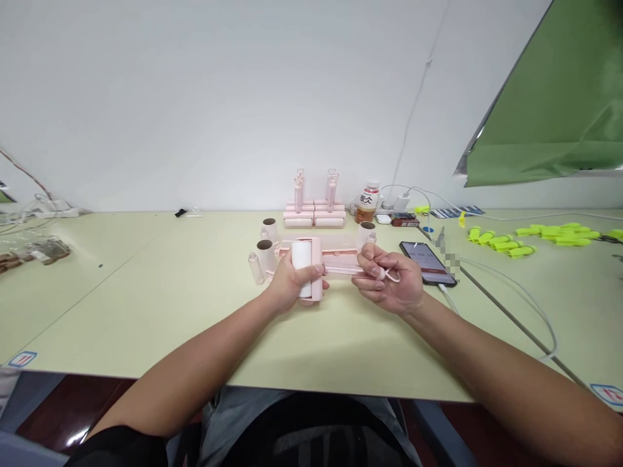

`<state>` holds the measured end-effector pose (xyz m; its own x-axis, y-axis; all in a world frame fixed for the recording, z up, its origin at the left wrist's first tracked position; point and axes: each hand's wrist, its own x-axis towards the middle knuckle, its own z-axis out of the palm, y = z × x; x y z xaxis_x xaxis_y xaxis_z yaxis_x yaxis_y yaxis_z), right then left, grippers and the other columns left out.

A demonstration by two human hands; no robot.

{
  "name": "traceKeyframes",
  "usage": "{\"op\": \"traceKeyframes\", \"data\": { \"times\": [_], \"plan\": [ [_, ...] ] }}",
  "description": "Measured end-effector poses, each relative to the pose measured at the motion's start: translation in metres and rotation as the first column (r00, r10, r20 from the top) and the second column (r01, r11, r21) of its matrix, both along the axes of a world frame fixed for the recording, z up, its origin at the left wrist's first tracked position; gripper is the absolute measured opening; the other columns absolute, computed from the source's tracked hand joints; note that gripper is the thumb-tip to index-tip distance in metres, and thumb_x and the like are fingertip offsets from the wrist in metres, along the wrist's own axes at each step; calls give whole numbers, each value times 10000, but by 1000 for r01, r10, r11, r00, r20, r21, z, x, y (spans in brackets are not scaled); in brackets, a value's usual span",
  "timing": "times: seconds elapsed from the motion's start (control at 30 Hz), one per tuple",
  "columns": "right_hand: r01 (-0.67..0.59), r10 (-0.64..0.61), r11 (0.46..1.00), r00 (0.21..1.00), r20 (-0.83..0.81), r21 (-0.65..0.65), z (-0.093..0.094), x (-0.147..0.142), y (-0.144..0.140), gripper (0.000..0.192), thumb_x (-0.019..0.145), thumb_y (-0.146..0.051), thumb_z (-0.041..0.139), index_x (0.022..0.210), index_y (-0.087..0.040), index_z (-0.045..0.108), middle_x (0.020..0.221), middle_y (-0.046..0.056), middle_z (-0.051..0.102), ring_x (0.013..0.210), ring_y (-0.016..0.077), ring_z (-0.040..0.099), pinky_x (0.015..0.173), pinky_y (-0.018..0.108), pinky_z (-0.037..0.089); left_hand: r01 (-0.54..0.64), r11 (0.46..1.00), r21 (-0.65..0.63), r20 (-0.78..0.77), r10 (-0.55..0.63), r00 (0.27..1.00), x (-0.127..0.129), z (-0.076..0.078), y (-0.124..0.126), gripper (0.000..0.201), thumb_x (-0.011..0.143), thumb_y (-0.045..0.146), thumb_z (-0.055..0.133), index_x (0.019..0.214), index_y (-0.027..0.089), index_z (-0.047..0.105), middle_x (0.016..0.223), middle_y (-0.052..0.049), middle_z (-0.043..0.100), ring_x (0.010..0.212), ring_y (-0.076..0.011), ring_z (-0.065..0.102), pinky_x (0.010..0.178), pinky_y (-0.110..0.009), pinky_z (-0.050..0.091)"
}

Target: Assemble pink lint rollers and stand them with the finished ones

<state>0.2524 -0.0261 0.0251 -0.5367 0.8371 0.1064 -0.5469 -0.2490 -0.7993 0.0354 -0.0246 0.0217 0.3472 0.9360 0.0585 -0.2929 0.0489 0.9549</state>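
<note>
A pink lint roller (302, 258) with a white roll and a pink cover (317, 250) lies across the middle of my view. My left hand (289, 279) is wrapped round its head, thumb over the white roll and cover. Toward the right runs its clear pinkish handle (341, 270), ending in a loop (393, 275). Fingers of my right hand (392, 285) pinch the handle's end near that loop. Just behind the hands are paper-cored rolls (265, 256) and short clear handle pieces (256, 268), with more pink parts partly hidden by the hands.
Several pink lint rollers (314, 217) stand grouped near the wall, two with handles upright. Beside them is a drink bottle (367, 202). To the right are a phone (428, 263) on a cable, a table seam and several yellow pieces (501, 241). Bagged brown items (34, 251) lie far left.
</note>
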Motion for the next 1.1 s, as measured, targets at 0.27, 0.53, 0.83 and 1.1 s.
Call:
{"op": "traceKeyframes", "data": {
  "times": [0.27, 0.53, 0.83, 1.1],
  "plan": [
    [100, -96, 995, 990, 108, -31, 5, -1, -2, 183, 720, -317, 561, 828, -253, 428, 590, -67, 330, 430, 72, 141, 342, 163, 139, 37, 998, -47, 4, -37, 999, 0, -4, 1, 543, 613, 363, 798, 1028, 176, 500, 812, -30, 638, 612, -207, 674, 476, -295, 517],
    [196, -203, 979, 947, 248, 51, 6, 11, 16, 266, 727, -320, 687, 934, -226, 550, 929, 16, 694, 471, 103, 511, 363, 232, 387, 21, 1000, -3, 35, -21, 999, -5, 2, 2, 478, 632, 397, 784, 957, 157, 528, 727, -33, 631, 597, -207, 659, 474, -288, 502],
    [199, -336, 929, 806, 488, 311, 8, 12, 13, 329, 743, -422, 772, 885, -163, 626, 784, 39, 672, 425, 73, 462, 344, 216, 366, 69, 994, -79, -11, -71, 997, -9, 3, 7, 448, 674, 390, 765, 951, 178, 484, 724, -15, 607, 597, -219, 668, 498, -338, 539],
    [-228, -58, 933, 671, 739, 279, 2, 17, 16, 460, 870, -530, 618, 1111, -138, 638, 778, 43, 644, 458, 55, 428, 384, 183, 320, -7, 999, -52, -147, -1, 989, -15, 27, -2, 486, 716, 441, 743, 1028, 223, 442, 720, 5, 628, 515, -188, 638, 451, -301, 510]
  ]
}}
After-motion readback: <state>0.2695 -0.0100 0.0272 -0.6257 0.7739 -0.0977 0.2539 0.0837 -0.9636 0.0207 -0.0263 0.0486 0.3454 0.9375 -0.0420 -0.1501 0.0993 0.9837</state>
